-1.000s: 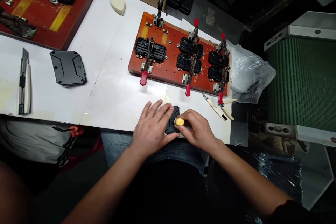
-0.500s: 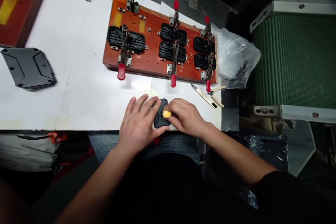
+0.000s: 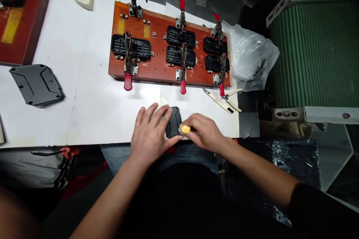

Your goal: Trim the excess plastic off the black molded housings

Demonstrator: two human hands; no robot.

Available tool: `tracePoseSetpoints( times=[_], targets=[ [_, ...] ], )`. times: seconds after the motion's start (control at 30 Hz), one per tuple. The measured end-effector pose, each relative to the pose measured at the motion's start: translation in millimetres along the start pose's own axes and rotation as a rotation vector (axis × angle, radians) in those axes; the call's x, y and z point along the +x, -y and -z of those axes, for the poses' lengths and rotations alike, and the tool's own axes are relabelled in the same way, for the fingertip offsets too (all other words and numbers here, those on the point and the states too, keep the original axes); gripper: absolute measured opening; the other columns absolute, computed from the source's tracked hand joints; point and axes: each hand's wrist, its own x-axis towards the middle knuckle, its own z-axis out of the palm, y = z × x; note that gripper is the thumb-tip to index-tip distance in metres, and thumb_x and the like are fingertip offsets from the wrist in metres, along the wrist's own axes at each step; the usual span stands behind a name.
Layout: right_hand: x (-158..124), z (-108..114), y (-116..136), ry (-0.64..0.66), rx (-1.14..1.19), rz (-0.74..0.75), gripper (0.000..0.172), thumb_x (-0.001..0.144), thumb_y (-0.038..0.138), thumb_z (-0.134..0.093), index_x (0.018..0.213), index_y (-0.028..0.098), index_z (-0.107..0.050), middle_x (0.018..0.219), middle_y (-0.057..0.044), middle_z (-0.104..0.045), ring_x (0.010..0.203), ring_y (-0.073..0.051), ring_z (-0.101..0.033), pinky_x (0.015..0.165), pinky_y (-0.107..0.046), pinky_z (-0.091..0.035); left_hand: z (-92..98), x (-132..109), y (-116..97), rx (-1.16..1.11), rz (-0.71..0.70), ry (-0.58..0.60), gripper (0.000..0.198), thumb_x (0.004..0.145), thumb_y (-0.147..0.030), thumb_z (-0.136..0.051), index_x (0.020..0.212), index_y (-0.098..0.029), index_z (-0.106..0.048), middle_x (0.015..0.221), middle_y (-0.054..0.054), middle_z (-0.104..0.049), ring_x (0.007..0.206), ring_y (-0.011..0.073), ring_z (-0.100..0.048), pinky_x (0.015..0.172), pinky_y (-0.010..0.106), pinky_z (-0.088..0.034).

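Note:
Under the spread fingers of my left hand (image 3: 150,134) lies a small dark grey plastic cover (image 3: 174,121) with bevelled corners, flat at the table's front edge. My left forefinger rests at its upper side and the thumb at its lower corner. My right hand (image 3: 202,131) is closed on a small yellow round-ended tool (image 3: 185,129), held at the cover's right edge. The tool's working end is hidden, so its kind cannot be told. A larger grey cover (image 3: 39,84) of similar shape lies apart on the left.
Beyond my hands stands a red-brown fixture board (image 3: 159,71) with black plastic parts under red-handled toggle clamps. Side cutters (image 3: 231,99) and a cream-handled blade (image 3: 217,101) lie on the right, near a clear plastic bag (image 3: 249,54). Farther right is a green conveyor belt (image 3: 314,56).
My right hand has moved slightly right and down with the yellow tool, from over the cover to its right edge. The left hand stays on the cover. The view has shifted a little.

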Motion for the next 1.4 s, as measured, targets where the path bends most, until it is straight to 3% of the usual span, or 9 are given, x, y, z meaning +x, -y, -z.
tracePoseSetpoints(
  times=[0.13, 0.3, 0.5, 0.67, 0.83, 0.93, 1.07, 1.27, 1.4],
  targets=[
    [11.5, 1.8, -4.5, -0.07, -0.039, -0.002, 0.005, 0.103, 0.025, -0.062, 0.105, 0.023, -0.058, 0.097, -0.006, -0.067, 0.091, -0.024, -0.064, 0.081, -0.038, -0.053, 1.0, -0.4, 0.0, 0.02, -0.001, -0.017, 0.078, 0.091, -0.057, -0.074, 0.155, -0.021, -0.049, 0.158, 0.014, -0.057, 0.152, 0.0409, -0.043, 0.13, 0.063, -0.024],
    [0.6, 2.8, 0.4, 0.031, 0.06, -0.05, 0.009, 0.103, 0.02, -0.062, 0.11, 0.024, -0.058, 0.101, -0.006, -0.068, 0.09, -0.023, -0.065, 0.08, -0.036, -0.054, 1.7, -0.2, 0.6, 0.014, -0.011, 0.014, 0.077, 0.091, -0.058, -0.074, 0.154, -0.02, -0.051, 0.158, 0.013, -0.057, 0.152, 0.0405, -0.043, 0.13, 0.063, -0.025],
    [7.3, -1.4, -1.7, -0.112, 0.005, -0.054, 0.01, 0.102, 0.023, -0.065, 0.108, 0.025, -0.058, 0.099, -0.005, -0.066, 0.091, -0.024, -0.064, 0.081, -0.037, -0.052, 2.5, -0.8, -0.1, 0.021, 0.012, 0.004, 0.078, 0.09, -0.059, -0.073, 0.154, -0.019, -0.052, 0.159, 0.013, -0.056, 0.152, 0.0399, -0.042, 0.13, 0.063, -0.024],
    [0.4, -1.7, 7.5, -0.013, 0.049, -0.088, 0.009, 0.103, 0.026, -0.065, 0.108, 0.025, -0.057, 0.096, -0.005, -0.065, 0.087, -0.023, -0.063, 0.076, -0.037, -0.053, 1.9, -2.0, 0.4, 0.002, 0.015, 0.019, 0.078, 0.09, -0.059, -0.074, 0.154, -0.02, -0.052, 0.16, 0.012, -0.056, 0.153, 0.0392, -0.042, 0.131, 0.064, -0.024],
    [20.7, -10.9, 5.5, -0.177, 0.009, -0.185, 0.017, 0.099, 0.029, -0.071, 0.107, 0.024, -0.057, 0.097, -0.004, -0.063, 0.085, -0.022, -0.063, 0.075, -0.035, -0.053, 1.3, -2.6, 0.5, 0.016, 0.013, 0.011, 0.078, 0.091, -0.059, -0.073, 0.155, -0.02, -0.051, 0.161, 0.011, -0.055, 0.153, 0.0392, -0.041, 0.131, 0.064, -0.024],
    [24.3, -15.1, 7.3, -0.139, 0.066, -0.261, 0.017, 0.097, 0.026, -0.073, 0.106, 0.025, -0.058, 0.094, -0.002, -0.063, 0.082, -0.02, -0.063, 0.073, -0.032, -0.053, 1.6, -2.9, 0.6, 0.012, 0.003, 0.015, 0.078, 0.092, -0.062, -0.071, 0.154, -0.018, -0.052, 0.161, 0.01, -0.055, 0.153, 0.0382, -0.042, 0.131, 0.062, -0.024],
    [17.5, -11.1, 9.1, -0.194, 0.02, -0.224, 0.016, 0.098, 0.024, -0.072, 0.105, 0.024, -0.058, 0.097, -0.003, -0.063, 0.087, -0.022, -0.063, 0.076, -0.035, -0.052, 1.4, -2.8, 0.4, 0.015, 0.018, -0.004, 0.077, 0.092, -0.06, -0.071, 0.154, -0.02, -0.052, 0.16, 0.01, -0.056, 0.153, 0.0392, -0.042, 0.131, 0.064, -0.024],
    [-6.8, -8.0, 17.9, -0.031, 0.072, -0.214, 0.013, 0.1, 0.024, -0.067, 0.107, 0.024, -0.056, 0.098, -0.005, -0.062, 0.089, -0.023, -0.06, 0.079, -0.038, -0.051, 0.0, -2.9, 1.0, 0.005, 0.005, 0.001, 0.075, 0.093, -0.06, -0.069, 0.154, -0.019, -0.052, 0.16, 0.011, -0.056, 0.153, 0.039, -0.042, 0.131, 0.064, -0.024],
    [1.5, -8.4, 21.1, -0.074, 0.045, -0.212, 0.016, 0.099, 0.024, -0.069, 0.109, 0.022, -0.057, 0.102, -0.006, -0.063, 0.091, -0.023, -0.06, 0.08, -0.037, -0.052, 0.3, -3.6, 2.5, 0.032, -0.014, -0.032, 0.076, 0.093, -0.056, -0.071, 0.156, -0.02, -0.049, 0.16, 0.012, -0.056, 0.151, 0.0412, -0.044, 0.129, 0.065, -0.027]
  ],
)
